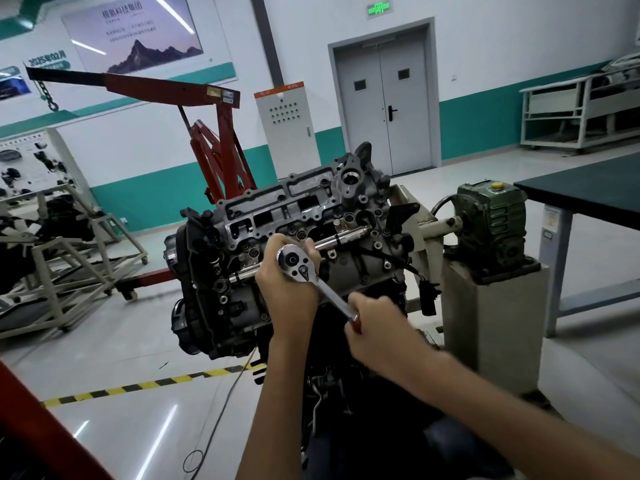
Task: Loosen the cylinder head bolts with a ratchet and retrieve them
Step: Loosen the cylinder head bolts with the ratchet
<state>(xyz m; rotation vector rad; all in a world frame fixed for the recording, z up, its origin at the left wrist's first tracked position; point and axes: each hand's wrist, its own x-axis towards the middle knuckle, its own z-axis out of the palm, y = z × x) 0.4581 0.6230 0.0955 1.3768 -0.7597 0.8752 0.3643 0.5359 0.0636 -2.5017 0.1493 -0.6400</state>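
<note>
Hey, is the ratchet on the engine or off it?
On, it seems: ratchet head sits over the engine, left hand round it; the contact underneath is hidden.

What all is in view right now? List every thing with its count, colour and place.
engine: one, dark grey, centre
ratchet: one, chrome with reddish grip, on the engine's top
engine hoist: one, red, behind the engine, left
gear reducer: one, green, on grey pedestal right of engine
double door: one, grey, back wall
exit sign: one, green, above the door
control cabinet: one, white with orange top, left of the door
table: one, dark green top, right edge
hazard tape: one strip, yellow and black, floor lower left
left hand: one, grips the ratchet's head
right hand: one, grips the ratchet's handle
</note>
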